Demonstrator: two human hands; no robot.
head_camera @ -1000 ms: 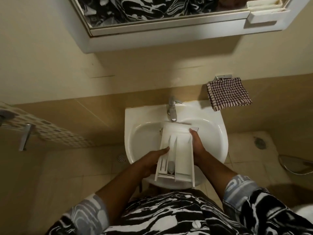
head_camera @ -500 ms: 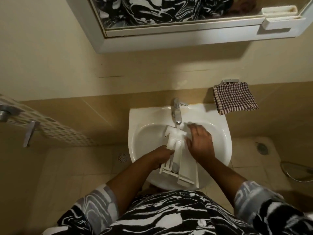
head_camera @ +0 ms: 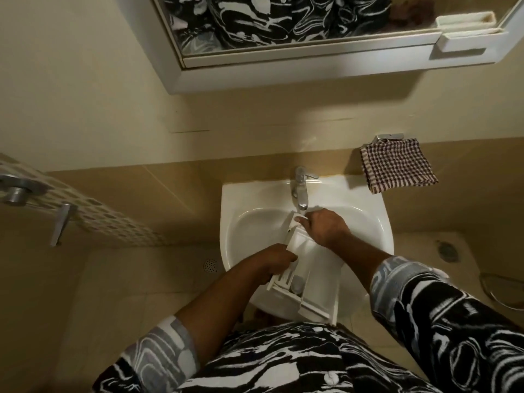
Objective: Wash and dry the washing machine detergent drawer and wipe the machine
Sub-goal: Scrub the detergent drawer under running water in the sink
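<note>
1. Drawer (head_camera: 320, 276): white plastic, lying lengthwise in the sink (head_camera: 235, 194) with its open compartments facing up. Its far end sits just under the spout of the tap (head_camera: 301, 191). Its near end sticks out over the sink's front rim toward the person.
2. Left hand (head_camera: 276, 260): grips the drawer's left side wall about midway along, with the fingers curled round the edge.
3. Right hand (head_camera: 326, 226): on the drawer's far end, right below the spout. The back of the hand faces up, and the fingers are bent and closed on the end piece.
4. Sink: white, fixed to a tan tiled wall. The chrome tap stands at the middle of its back rim. Whether water is running cannot be told.
5. Cloth (head_camera: 398, 165): checked dark red and white. It hangs from a metal holder (head_camera: 390, 136) on the wall, up and to the right of the tap, near the sink's back right corner.
6. Mirror (head_camera: 283, 21): in a white frame above the sink, reflecting the person's black-and-white patterned shirt (head_camera: 283, 364).
7. Floor: beige tiles, with a round drain (head_camera: 211, 265) just left of the sink.
8. Rail (head_camera: 61, 222): a metal fitting on the wall at the far left, well apart from the sink.
</note>
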